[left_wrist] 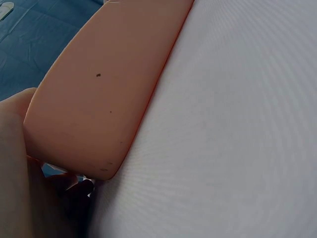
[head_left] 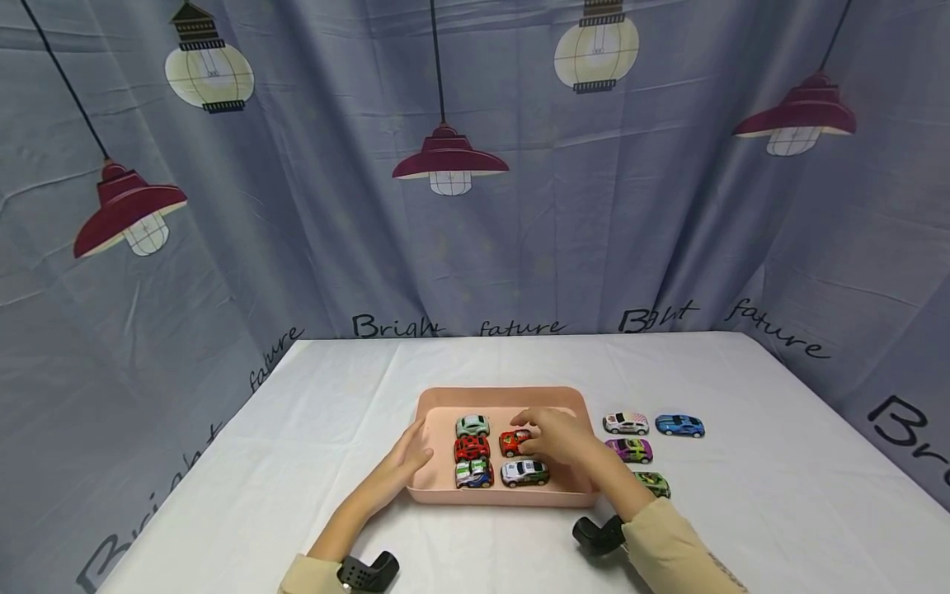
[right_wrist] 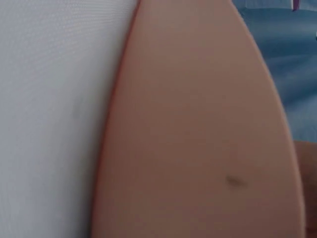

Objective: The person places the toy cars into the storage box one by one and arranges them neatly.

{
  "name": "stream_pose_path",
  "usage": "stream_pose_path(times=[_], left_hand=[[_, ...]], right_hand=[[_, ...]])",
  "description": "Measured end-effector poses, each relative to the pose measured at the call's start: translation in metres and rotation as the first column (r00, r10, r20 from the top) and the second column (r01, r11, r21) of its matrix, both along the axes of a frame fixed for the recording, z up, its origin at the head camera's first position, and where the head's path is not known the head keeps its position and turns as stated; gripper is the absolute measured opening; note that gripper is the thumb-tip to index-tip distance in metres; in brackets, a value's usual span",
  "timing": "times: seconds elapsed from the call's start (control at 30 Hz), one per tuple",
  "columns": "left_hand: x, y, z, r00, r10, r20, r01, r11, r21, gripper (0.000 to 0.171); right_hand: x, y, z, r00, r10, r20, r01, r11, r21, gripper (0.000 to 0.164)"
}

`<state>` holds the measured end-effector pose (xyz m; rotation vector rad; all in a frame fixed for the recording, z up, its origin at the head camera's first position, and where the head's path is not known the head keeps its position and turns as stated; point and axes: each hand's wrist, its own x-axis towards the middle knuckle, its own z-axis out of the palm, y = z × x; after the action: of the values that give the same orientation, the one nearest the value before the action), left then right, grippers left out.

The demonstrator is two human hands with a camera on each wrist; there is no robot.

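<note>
A shallow pink tray (head_left: 519,499) lies on the white table with toy cars in two columns. My left hand (head_left: 401,462) holds its left rim, thumb over the inside and fingers along the outer wall; the left wrist view shows the tray's front wall (left_wrist: 104,89) close up. Inside, my right hand (head_left: 557,437) pinches a red toy car with yellow marks (head_left: 510,443), its front end partly covered by the thumb. Around it sit a white-and-green car (head_left: 524,473), a mint car (head_left: 472,426), a red car (head_left: 471,448) and a blue-white-green car (head_left: 473,474).
Right of the tray stand a white car (head_left: 626,423), a blue car (head_left: 679,426), a purple car (head_left: 629,450) and a green car (head_left: 653,484), the last partly behind my right forearm. A blue-grey curtain (head_left: 490,256) with printed lamps hangs behind the table.
</note>
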<state>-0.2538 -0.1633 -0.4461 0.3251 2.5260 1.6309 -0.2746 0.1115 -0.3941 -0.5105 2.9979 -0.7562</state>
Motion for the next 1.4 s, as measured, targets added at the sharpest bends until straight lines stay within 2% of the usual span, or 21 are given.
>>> stream_pose_path(times=[0.23, 0.53, 0.87, 1.2, 1.4], left_hand=[[-0.001, 0.0, -0.001, 1.0, 0.003, -0.001, -0.003, 1.0, 0.008, 0.063], [0.0, 0.0, 0.0, 1.0, 0.004, 0.001, -0.004, 1.0, 0.0, 0.064], [-0.001, -0.002, -0.002, 1.0, -0.004, -0.004, 0.004, 1.0, -0.007, 0.064], [0.0, -0.002, -0.003, 1.0, -0.013, -0.019, 0.014, 1.0, 0.018, 0.063], [-0.001, -0.003, -0.003, 1.0, -0.012, -0.02, 0.012, 1.0, 0.001, 0.064]], right_hand=[[0.006, 0.01, 0.006, 0.999, -0.002, -0.037, 0.001, 1.0, -0.022, 0.035], [0.014, 0.027, 0.022, 0.998, 0.017, -0.064, -0.017, 1.0, 0.01, 0.038], [0.015, 0.051, 0.033, 0.998, -0.008, -0.06, 0.006, 0.999, -0.04, 0.047], [0.015, 0.085, 0.032, 0.997, -0.039, -0.061, 0.04, 0.999, 0.014, 0.046], [0.017, 0.106, 0.032, 0.997, -0.054, -0.059, 0.056, 0.998, 0.023, 0.045]])
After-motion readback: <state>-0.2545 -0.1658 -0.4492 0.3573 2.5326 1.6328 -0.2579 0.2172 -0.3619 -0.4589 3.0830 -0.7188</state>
